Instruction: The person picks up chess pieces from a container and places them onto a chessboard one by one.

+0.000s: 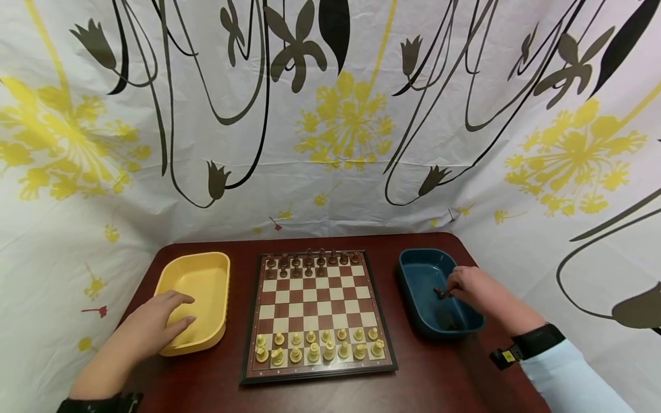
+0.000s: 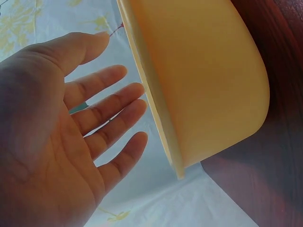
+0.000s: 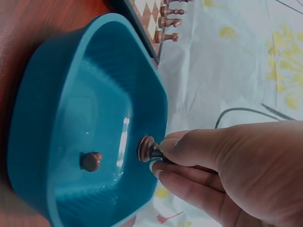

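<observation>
Right hand [image 1: 467, 287] over the blue tray [image 1: 413, 275], grip pinching a dark chess piece [image 3: 147, 149] by its stem, base outward. Left hand [image 1: 155, 321] spread flat, fingers against the yellow tray [image 1: 193, 269], seemingly steadying it beside the chessboard [image 1: 317, 312] on the desk [image 1: 439, 378].

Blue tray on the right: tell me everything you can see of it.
The blue tray is a deep, glossy, plastic-looking bin with rounded corners, sitting upright on the dark red table just right of the chessboard. One dark chess piece lies on its floor. The right hand reaches over its right rim, pinching a second dark piece above the inside.
</observation>
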A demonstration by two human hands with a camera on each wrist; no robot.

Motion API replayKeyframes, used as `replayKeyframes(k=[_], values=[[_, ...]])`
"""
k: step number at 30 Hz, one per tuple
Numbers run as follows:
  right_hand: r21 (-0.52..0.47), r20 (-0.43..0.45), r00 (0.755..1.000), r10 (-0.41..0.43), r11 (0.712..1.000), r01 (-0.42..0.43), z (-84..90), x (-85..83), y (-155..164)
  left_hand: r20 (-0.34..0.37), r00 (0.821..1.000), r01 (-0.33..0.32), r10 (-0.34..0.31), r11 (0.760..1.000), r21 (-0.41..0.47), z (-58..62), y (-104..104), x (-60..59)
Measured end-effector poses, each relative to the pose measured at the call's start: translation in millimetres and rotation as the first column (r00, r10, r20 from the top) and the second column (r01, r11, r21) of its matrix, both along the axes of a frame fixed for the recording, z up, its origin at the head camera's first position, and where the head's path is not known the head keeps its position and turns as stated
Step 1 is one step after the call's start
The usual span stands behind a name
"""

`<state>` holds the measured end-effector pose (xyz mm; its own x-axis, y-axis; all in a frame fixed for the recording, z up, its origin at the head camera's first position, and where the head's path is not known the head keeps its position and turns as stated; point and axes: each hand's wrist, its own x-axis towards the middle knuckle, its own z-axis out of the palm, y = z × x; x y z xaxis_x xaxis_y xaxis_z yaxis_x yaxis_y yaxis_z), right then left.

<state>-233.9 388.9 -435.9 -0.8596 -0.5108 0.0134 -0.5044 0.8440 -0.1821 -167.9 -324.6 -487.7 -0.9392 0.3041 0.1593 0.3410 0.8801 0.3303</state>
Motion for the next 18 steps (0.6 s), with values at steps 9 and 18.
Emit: replayKeyframes(k=[9, 18], values=[[-0.037, -0.023, 0.997, 0.070, 0.997, -0.071, 13.9, -10.2, -16, -0.022, 0.999, 0.024, -0.024, 1.000, -0.001, -1.4, 0, -0.8], [-0.042, 0.002, 0.993, 0.117, 0.992, -0.117, 27.0, -22.0, -49, 0.008, 1.000, 0.016, -0.016, 1.000, 0.004, 0.0, 3, 0.5]])
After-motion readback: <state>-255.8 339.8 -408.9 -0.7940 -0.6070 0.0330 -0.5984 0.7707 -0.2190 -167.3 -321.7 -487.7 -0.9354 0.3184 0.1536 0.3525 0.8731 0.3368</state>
